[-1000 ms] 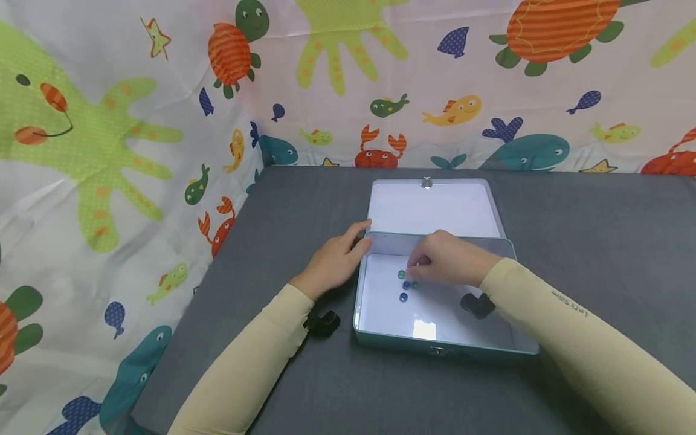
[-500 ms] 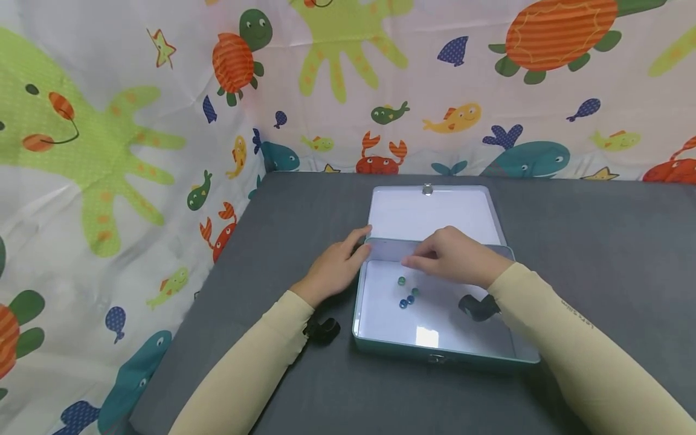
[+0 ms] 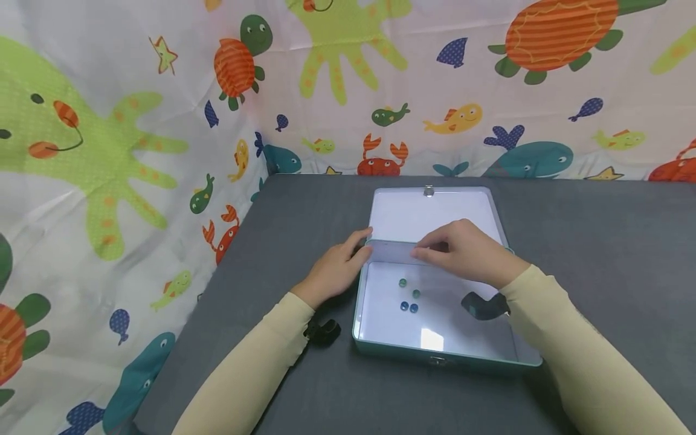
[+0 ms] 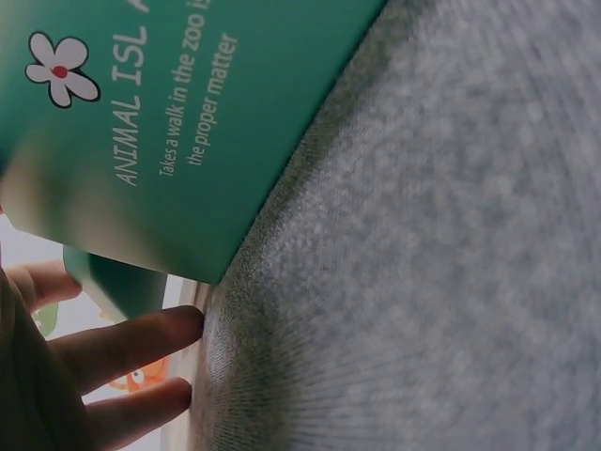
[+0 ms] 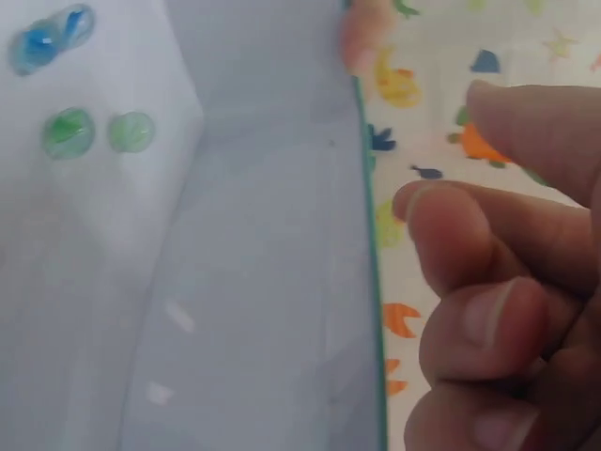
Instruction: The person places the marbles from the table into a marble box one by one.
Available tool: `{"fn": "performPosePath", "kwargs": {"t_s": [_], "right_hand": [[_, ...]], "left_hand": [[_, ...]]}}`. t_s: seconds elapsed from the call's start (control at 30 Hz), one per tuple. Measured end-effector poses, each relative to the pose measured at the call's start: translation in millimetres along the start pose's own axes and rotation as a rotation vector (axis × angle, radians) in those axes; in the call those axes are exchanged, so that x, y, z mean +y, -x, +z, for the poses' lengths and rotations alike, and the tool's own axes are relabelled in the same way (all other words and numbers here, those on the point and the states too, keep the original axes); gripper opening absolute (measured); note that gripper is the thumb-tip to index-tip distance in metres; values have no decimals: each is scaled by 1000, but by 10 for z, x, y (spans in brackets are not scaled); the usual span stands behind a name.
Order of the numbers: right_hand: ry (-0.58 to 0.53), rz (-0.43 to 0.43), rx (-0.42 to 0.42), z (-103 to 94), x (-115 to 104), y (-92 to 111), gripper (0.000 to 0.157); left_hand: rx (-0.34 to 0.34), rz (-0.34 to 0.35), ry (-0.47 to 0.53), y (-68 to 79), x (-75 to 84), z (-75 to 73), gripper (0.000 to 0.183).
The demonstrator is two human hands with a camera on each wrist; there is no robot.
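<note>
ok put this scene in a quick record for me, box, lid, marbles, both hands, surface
box: green outside, pale inside, open
lid: folded back on the far side, pale inner face up
blue marbles: two, side by side on the box floor
green marbles: two, farther back on the floor
left hand: touching the box's far left corner
right hand: over the box's far side, nothing visible in it
surface: grey
</note>
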State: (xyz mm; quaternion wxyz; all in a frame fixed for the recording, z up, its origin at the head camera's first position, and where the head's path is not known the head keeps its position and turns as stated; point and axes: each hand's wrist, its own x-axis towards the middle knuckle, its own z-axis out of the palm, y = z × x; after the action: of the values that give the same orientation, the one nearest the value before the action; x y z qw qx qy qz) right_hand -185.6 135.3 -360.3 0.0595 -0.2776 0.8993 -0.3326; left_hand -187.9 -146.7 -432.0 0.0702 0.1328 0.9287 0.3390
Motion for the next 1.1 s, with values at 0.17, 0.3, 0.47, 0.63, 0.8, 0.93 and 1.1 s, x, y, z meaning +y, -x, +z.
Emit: {"fn": "performPosePath", "kwargs": {"t_s": [0.17, 0.3, 0.47, 0.63, 0.8, 0.93, 1.1], "right_hand": [[6, -9, 21, -71, -21, 12, 20], [22, 14, 35, -115, 1, 57, 21], [41, 48, 36, -166, 42, 132, 21], [54, 73, 36, -235, 100, 241, 23], [84, 92, 48, -330, 211, 328, 23], [93, 130, 55, -402, 252, 381, 25], [96, 150, 58, -433, 288, 444, 27]], "left_hand": [[21, -2, 12, 6, -2, -41, 58], [26, 9, 6, -1, 0, -65, 57], [22, 17, -6, -10, -21, -55, 58], [18, 16, -3, 0, -14, -36, 57], [15, 16, 6, 6, 1, -20, 57], [7, 18, 10, -1, 18, -6, 57], [5, 19, 8, -4, 23, 18, 58]]}}
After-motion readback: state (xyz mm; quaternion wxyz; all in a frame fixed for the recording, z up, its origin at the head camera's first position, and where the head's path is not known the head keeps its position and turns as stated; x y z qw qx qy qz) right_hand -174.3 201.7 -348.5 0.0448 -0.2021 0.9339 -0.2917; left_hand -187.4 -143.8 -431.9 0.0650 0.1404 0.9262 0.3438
